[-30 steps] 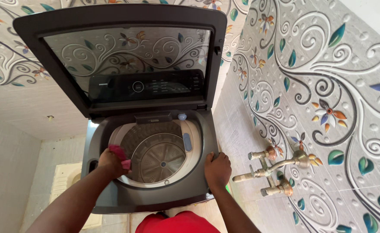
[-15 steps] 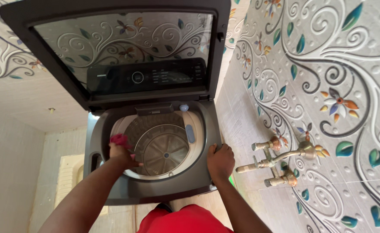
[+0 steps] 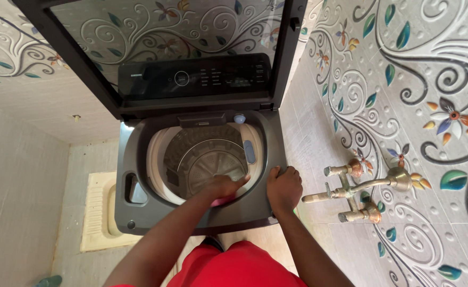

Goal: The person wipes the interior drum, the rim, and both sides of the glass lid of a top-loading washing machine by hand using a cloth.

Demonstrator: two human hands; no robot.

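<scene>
At the near rim of a top-loading washing machine (image 3: 138,212), the left hand (image 3: 224,187) presses a pink cloth (image 3: 224,201) flat against the cream inner ring (image 3: 157,165) of the tub opening; only a sliver of the cloth peeks out under the palm. The fingers are stretched forward over the cloth rather than curled, so the hand pins it to the surface rather than clutching it, a hold that suits wiping along a curved edge. The right hand (image 3: 284,188) is closed over the machine's front right corner, fingers wrapped on the grey top deck, seemingly to brace the body while leaning in. The glass lid (image 3: 165,32) stands raised at the back, leaving the steel drum (image 3: 212,159) open to reach, with the dark control panel (image 3: 194,77) showing through the glass. A small blue dispenser tab (image 3: 249,151) sits on the ring's right side. On the patterned tile wall to the right, brass taps (image 3: 351,186) jut out, well apart from both hands. A floor-level toilet pan (image 3: 98,212) lies to the machine's left.
</scene>
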